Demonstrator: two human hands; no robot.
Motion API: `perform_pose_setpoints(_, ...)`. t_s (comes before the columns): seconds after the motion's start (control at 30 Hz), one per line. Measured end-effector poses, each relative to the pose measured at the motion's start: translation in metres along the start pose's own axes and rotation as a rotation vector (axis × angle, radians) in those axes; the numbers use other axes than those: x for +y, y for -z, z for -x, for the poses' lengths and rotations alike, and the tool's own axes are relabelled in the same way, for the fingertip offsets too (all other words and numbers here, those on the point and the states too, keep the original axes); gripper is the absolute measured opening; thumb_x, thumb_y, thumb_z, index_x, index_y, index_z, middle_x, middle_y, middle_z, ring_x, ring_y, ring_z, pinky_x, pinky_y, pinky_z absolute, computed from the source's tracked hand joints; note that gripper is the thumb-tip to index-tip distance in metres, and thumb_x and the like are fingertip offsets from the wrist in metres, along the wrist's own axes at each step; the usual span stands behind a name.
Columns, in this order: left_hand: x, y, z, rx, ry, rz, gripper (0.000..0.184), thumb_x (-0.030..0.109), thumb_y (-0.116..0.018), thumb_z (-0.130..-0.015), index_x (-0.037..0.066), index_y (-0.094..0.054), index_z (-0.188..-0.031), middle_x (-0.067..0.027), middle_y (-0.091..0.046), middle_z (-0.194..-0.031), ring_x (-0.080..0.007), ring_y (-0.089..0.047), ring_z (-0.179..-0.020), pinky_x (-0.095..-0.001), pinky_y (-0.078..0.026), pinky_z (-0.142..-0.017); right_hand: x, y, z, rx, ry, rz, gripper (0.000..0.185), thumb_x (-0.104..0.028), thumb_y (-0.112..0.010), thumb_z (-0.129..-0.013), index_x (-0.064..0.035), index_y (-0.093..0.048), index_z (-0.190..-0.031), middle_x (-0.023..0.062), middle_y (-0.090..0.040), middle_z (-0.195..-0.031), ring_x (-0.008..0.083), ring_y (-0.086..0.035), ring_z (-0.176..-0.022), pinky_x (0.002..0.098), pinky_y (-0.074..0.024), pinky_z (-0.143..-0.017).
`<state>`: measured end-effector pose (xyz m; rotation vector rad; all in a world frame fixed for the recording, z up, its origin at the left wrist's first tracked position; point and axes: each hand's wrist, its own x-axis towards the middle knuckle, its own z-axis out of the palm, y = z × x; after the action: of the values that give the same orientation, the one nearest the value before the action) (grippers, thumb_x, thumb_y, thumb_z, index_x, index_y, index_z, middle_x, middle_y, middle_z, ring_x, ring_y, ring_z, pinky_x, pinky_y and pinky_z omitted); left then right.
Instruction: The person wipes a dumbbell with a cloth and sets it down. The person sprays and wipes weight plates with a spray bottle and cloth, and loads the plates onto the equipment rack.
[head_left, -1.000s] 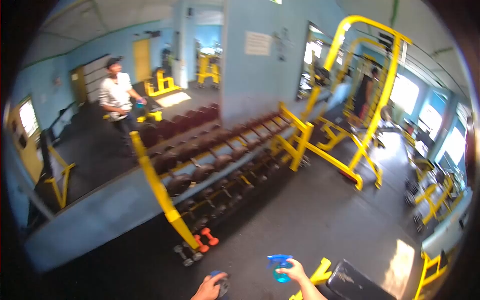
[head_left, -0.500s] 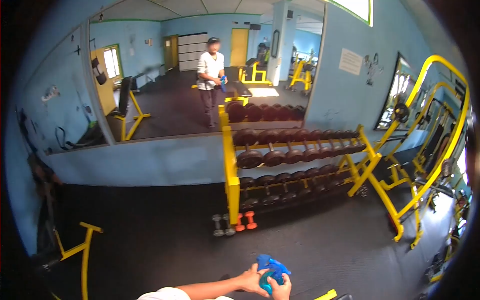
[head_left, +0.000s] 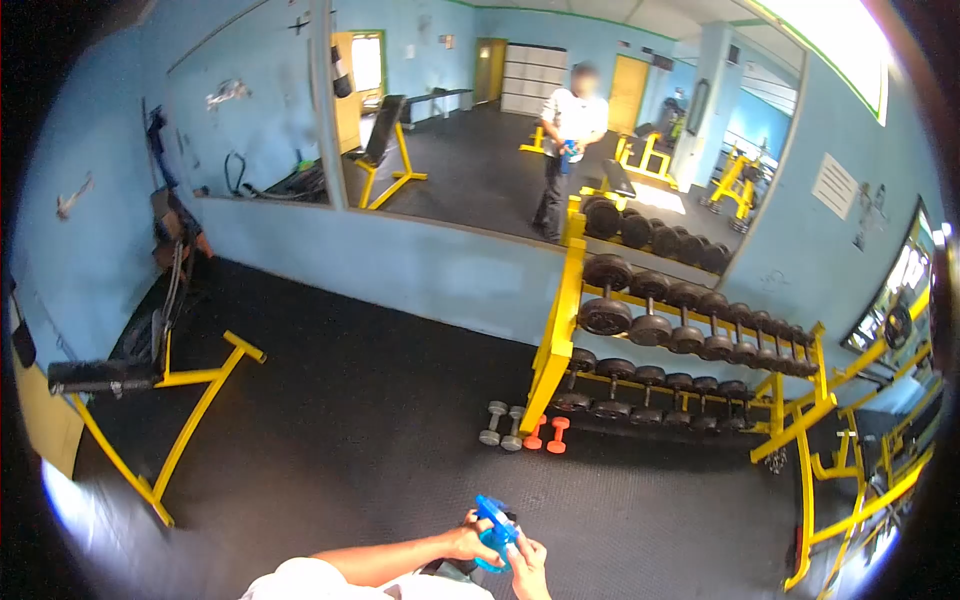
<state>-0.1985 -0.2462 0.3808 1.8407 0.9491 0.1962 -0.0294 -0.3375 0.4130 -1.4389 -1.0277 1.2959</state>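
At the bottom middle, close to my body, I hold a blue plastic bottle [head_left: 495,520], seen from above, with a bright blue top part and a translucent lower part. My left hand [head_left: 466,541] is closed around its left side. From the right, my right hand [head_left: 529,564] grips it too, with the fingers bent against its edge. Part of the bottle is hidden by the fingers. The mirror [head_left: 460,190] ahead shows a standing person with the same blue thing held at waist height.
A yellow rack [head_left: 556,350] of black dumbbells [head_left: 606,316] stands ahead right. Grey dumbbells [head_left: 492,424] and orange dumbbells [head_left: 558,436] lie on the black floor [head_left: 350,400] by its foot. A yellow-framed bench [head_left: 200,400] is at left; yellow machines [head_left: 860,520] stand at right.
My view has swung left, so the rack and mirror sit further right. Both hands still hold the bottle, which has turned so its bright blue top part shows more upright.
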Motion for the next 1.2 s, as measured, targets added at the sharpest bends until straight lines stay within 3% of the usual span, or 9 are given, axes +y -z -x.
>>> perform_pose_setpoints(0.1, 0.011, 0.008, -0.028, 0.035, 0.259, 0.047, 0.087, 0.057, -0.072, -0.062, 0.019, -0.044, -0.135, -0.0216, -0.043, -0.136, -0.0438, -0.023, -0.132, -0.0503, -0.021, -0.109, -0.01, 0.021, -0.025, -0.114, 0.035, 0.042, 0.048, -0.03, -0.054, -0.092, -0.0098, -0.047, -0.136, 0.0177, -0.04, -0.121, 0.0292, -0.046, -0.11, 0.0355, -0.0393, -0.095)
perform_pose_setpoints(0.3, 0.051, 0.013, -0.15, 0.101, 0.225, -0.213, 0.068, 0.068, -0.07, -0.061, 0.018, -0.065, -0.107, -0.0188, -0.056, -0.12, -0.0348, -0.048, -0.118, -0.0493, -0.037, -0.099, -0.007, 0.094, -0.082, 0.002, 0.141, 0.054, 0.037, -0.027, -0.06, -0.09, -0.0042, -0.056, -0.118, 0.0133, -0.052, -0.106, 0.0255, -0.051, -0.101, 0.0354, -0.0422, -0.09)
perform_pose_setpoints(0.43, 0.111, -0.014, -0.238, -0.095, 0.03, -0.228, 0.049, 0.058, -0.072, -0.067, 0.025, -0.068, -0.104, -0.0115, -0.058, -0.118, -0.0338, -0.047, -0.119, -0.0497, -0.035, -0.1, -0.004, 0.194, -0.102, 0.071, -0.03, -0.006, 0.055, -0.019, -0.063, -0.089, -0.0094, -0.041, -0.139, 0.0141, -0.057, -0.121, 0.0174, -0.054, -0.108, 0.0283, -0.0437, -0.092)
perform_pose_setpoints(0.5, 0.154, -0.026, -0.279, -0.229, -0.007, -0.154, 0.046, 0.052, -0.074, -0.067, 0.025, -0.068, -0.104, -0.0104, -0.06, -0.116, -0.0343, -0.046, -0.119, -0.0495, -0.034, -0.101, 0.015, 0.235, -0.106, 0.283, -0.162, -0.042, 0.072, -0.028, -0.081, -0.07, -0.0019, -0.05, -0.129, 0.0171, -0.057, -0.115, 0.0231, -0.059, -0.099, 0.0357, -0.0492, -0.087)
perform_pose_setpoints(0.53, 0.166, -0.041, -0.299, -0.293, -0.039, -0.18, 0.046, 0.052, -0.074, -0.067, 0.025, -0.068, -0.104, -0.0104, -0.06, -0.116, -0.0343, -0.046, -0.119, -0.0495, -0.034, -0.101, 0.005, 0.251, -0.1, 0.361, -0.158, 0.054, 0.069, -0.019, -0.075, -0.08, -0.0036, -0.041, -0.138, 0.0141, -0.061, -0.111, 0.0175, -0.06, -0.097, 0.0327, -0.0495, -0.088)
perform_pose_setpoints(0.77, 0.256, -0.177, -0.421, -0.913, -0.61, -0.224, 0.041, 0.037, -0.07, -0.072, 0.018, -0.065, -0.108, -0.0093, -0.062, -0.112, -0.0354, -0.052, -0.114, -0.0472, -0.03, -0.106, 0.015, 0.363, -0.042, 0.717, -0.073, -0.356, 0.078, -0.018, -0.078, -0.076, -0.0014, -0.036, -0.14, 0.0183, -0.052, -0.126, 0.0231, -0.056, -0.108, 0.0351, -0.0496, -0.085)
perform_pose_setpoints(0.9, 0.305, -0.271, -0.461, -1.008, -0.807, -0.231, 0.042, 0.036, -0.072, -0.07, 0.012, -0.066, -0.104, -0.0108, -0.064, -0.109, -0.0326, -0.057, -0.108, -0.0462, -0.031, -0.105, 0.036, 0.438, 0.001, 0.932, 0.013, -0.306, 0.072, -0.01, -0.073, -0.08, -0.0046, -0.035, -0.141, 0.0161, -0.057, -0.119, 0.0224, -0.057, -0.107, 0.0358, -0.0485, -0.088)
perform_pose_setpoints(1.07, 0.407, -0.363, -0.489, -1.157, -0.514, -0.232, 0.034, 0.032, -0.077, -0.073, 0.006, -0.069, -0.093, -0.0111, -0.066, -0.085, -0.0261, -0.064, -0.087, -0.0397, -0.048, -0.085, 0.048, 0.554, 0.045, 1.133, -0.058, -0.418, 0.075, -0.025, -0.078, -0.076, -0.0038, -0.041, -0.138, 0.0209, -0.056, -0.121, 0.0289, -0.057, -0.107, 0.0397, -0.0487, -0.09)
perform_pose_setpoints(1.2, 0.488, -0.414, -0.526, -1.181, -0.663, -0.132, 0.036, 0.032, -0.077, -0.073, 0.005, -0.069, -0.095, -0.0143, -0.054, -0.101, -0.0286, -0.059, -0.095, -0.0399, -0.048, -0.083, 0.036, 0.661, 0.085, 1.05, -0.179, -0.108, 0.078, -0.028, -0.079, -0.071, -0.0168, -0.043, -0.139, 0.0201, -0.051, -0.128, 0.0309, -0.053, -0.113, 0.0443, -0.0458, -0.094)
